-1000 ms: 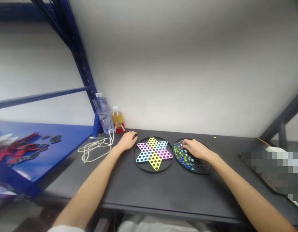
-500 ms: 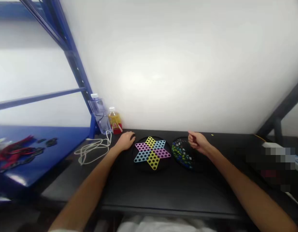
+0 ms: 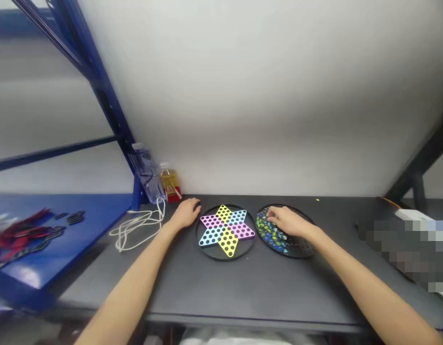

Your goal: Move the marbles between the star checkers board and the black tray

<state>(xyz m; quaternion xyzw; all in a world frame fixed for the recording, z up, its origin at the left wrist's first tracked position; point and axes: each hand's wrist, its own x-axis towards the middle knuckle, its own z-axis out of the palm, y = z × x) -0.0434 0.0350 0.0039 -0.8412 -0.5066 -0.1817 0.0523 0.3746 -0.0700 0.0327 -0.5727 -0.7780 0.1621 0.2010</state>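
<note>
A Chinese checkers board [image 3: 214, 233], round and black with a star of yellow, pink and light blue holes, lies on the dark table. My left hand [image 3: 186, 212] rests palm down at its left rim, fingers stretched out, holding nothing. To the board's right is a round black tray [image 3: 301, 251] with many green, yellow and blue glass marbles [image 3: 271, 235] gathered in its left half. Over these marbles is my right hand [image 3: 286, 220], its fingers curled down together. Whatever its fingertips hold is hidden.
A white cable [image 3: 135, 223] lies coiled on the left, before a clear bottle [image 3: 149, 172] and a yellow-red bottle [image 3: 170, 184]. Farther left, red and black pieces [image 3: 27, 235] lie on a blue surface. A blue metal post [image 3: 109, 100] rises there. A white box [image 3: 415, 215] is at right.
My right hand has come down and left from above the tray's right part onto the marbles. My left hand stays beside the board. The picture has brightened on the table.
</note>
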